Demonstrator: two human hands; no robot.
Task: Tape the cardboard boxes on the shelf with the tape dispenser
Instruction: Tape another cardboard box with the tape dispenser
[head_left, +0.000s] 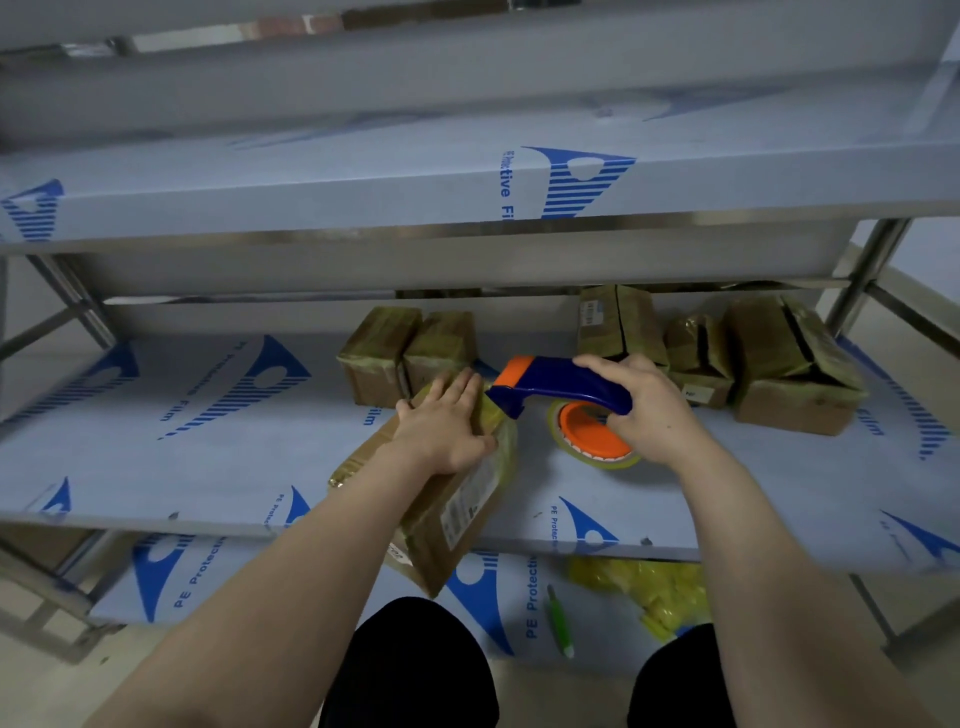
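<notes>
We see dim, cool, even light with no hard shadows. The upper film-covered steel shelf (363, 197) shades the back edge of the middle blue-printed shelf (156, 457) below it. A faint sheen lies along the upper shelf's far edge. The wide lens bows the shelf edges near the corners, and everything looks slightly soft.

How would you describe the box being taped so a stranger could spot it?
Look at the middle shelf, printed blue. At its front edge lies one box, pressed by the left hand, dispenser at its far end. Unlike the back boxes, it overhangs the edge, slanted.
</notes>
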